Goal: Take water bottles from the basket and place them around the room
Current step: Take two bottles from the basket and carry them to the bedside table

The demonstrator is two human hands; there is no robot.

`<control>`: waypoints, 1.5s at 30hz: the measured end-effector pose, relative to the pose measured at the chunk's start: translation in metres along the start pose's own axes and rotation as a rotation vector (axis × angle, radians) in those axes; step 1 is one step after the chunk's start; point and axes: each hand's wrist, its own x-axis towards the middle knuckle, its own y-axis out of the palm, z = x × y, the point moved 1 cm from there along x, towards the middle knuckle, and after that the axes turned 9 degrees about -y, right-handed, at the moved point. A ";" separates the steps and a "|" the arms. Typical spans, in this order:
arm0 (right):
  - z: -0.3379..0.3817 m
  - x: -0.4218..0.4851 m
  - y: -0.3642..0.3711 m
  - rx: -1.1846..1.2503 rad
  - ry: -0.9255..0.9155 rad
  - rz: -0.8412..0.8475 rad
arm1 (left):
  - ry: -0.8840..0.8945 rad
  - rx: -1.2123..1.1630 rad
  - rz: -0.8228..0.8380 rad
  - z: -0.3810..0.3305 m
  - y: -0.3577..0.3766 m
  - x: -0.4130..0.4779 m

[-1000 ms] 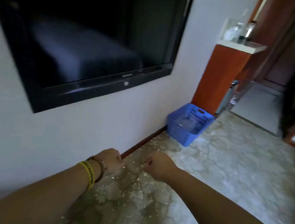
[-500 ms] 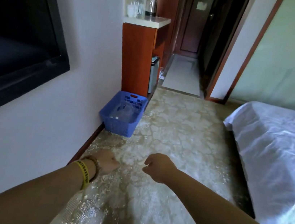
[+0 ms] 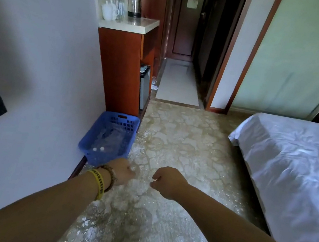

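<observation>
- A perforated blue plastic basket (image 3: pixel 98 158) stands at the left edge of the mottled carpet (image 3: pixel 182 144), against the wall, just before a wooden cabinet (image 3: pixel 118 70).
- Clear water bottles (image 3: pixel 108 140) lie inside.
- Left hand (image 3: pixel 122 172) and right hand (image 3: pixel 166 181) hang loosely curled and hold nothing.
- A rumpled white bed (image 3: pixel 291 170) lines the right.

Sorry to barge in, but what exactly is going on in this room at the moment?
A person stands in a bedroom facing a blue basket on the floor against the wall, beside a wooden cabinet. Clear water bottles lie in the basket. The left hand and right hand are held out in front, loosely curled and holding nothing, so no bottle is in hand yet.
</observation>
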 end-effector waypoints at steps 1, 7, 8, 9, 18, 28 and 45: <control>-0.004 0.007 -0.005 0.005 0.004 -0.004 | 0.014 0.009 0.006 -0.007 -0.003 0.009; -0.031 0.050 -0.038 0.015 0.003 -0.027 | 0.044 0.001 0.025 -0.036 -0.010 0.059; -0.035 0.058 -0.042 0.013 -0.002 -0.021 | 0.049 0.014 0.031 -0.041 -0.011 0.066; -0.040 0.066 -0.046 0.011 -0.005 -0.014 | 0.057 0.031 0.031 -0.046 -0.012 0.073; -0.119 0.156 -0.110 -0.022 -0.060 0.007 | 0.037 0.068 0.008 -0.127 -0.040 0.174; -0.205 0.265 -0.207 -0.067 -0.100 0.019 | 0.018 -0.013 -0.036 -0.216 -0.080 0.288; -0.158 0.504 -0.210 -0.095 -0.215 0.138 | -0.238 -0.099 -0.021 -0.104 -0.167 0.474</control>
